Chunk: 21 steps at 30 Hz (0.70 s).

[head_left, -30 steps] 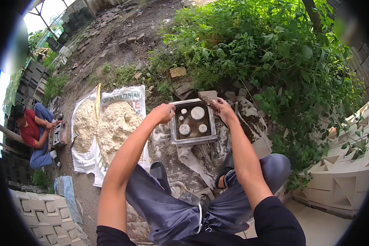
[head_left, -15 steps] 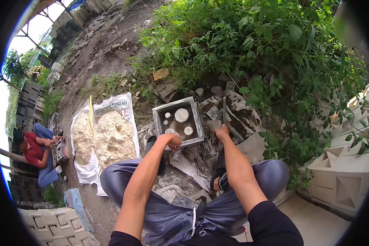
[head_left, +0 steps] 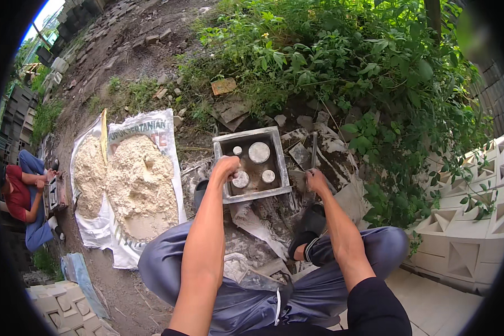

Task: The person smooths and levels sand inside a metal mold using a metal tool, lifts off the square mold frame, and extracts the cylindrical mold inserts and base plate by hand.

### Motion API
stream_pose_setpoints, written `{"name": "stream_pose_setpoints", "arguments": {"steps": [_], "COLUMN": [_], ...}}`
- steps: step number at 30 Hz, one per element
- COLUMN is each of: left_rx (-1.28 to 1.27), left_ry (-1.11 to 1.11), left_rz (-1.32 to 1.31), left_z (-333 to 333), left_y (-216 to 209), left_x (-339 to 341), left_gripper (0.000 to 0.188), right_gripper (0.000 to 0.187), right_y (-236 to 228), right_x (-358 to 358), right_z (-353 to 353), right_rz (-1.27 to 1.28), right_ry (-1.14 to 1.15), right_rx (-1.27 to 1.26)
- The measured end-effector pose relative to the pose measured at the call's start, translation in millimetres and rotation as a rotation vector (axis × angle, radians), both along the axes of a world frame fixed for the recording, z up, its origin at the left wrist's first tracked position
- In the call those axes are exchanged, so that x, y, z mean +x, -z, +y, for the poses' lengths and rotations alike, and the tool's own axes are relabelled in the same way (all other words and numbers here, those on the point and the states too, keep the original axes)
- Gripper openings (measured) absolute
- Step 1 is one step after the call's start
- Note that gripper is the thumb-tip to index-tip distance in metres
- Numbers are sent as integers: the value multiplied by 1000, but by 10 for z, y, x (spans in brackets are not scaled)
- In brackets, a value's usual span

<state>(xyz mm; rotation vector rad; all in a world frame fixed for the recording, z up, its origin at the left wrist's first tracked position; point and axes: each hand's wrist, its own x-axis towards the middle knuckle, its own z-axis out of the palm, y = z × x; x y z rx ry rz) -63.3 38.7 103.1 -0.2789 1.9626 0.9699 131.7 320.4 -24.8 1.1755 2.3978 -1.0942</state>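
Four pale round discs (head_left: 259, 152) sit inside a square grey box (head_left: 257, 195) on the ground (head_left: 126, 299). Left hand (head_left: 228, 167) curled at the box's left wall; can't tell if it's gripping the rim. Right hand (head_left: 316, 180) curled at the lower end of a dark bar (head_left: 314, 149), right of the box; grip unclear. Cream powder (head_left: 137, 173) lies on white sacks (head_left: 126, 259), left.

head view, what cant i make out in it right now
All in the head view:
Left hand: its own back hides the fingertips, so its hold is unclear.
Square frame: part of its left wall is behind that hand.
Left shoe: mostly behind the left forearm.
Right hand: too small to tell if it grips the dark bar.
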Motion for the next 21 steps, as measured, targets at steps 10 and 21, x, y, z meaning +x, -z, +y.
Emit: {"name": "stream_pose_setpoints", "arguments": {"steps": [10,21], "left_rx": [512,783], "left_ry": [-572,-534], "left_rz": [-95,-146], "left_z": [-775,-563], "left_y": [1560,1280], "left_x": [225,260], "left_gripper": [70,59], "right_gripper": [76,85], "right_y": [-228,98], "right_x": [-528,-617], "right_z": [-508,-702], "right_rz": [277,208], "right_ry": [124,49], "right_rx": [-506,-492]}}
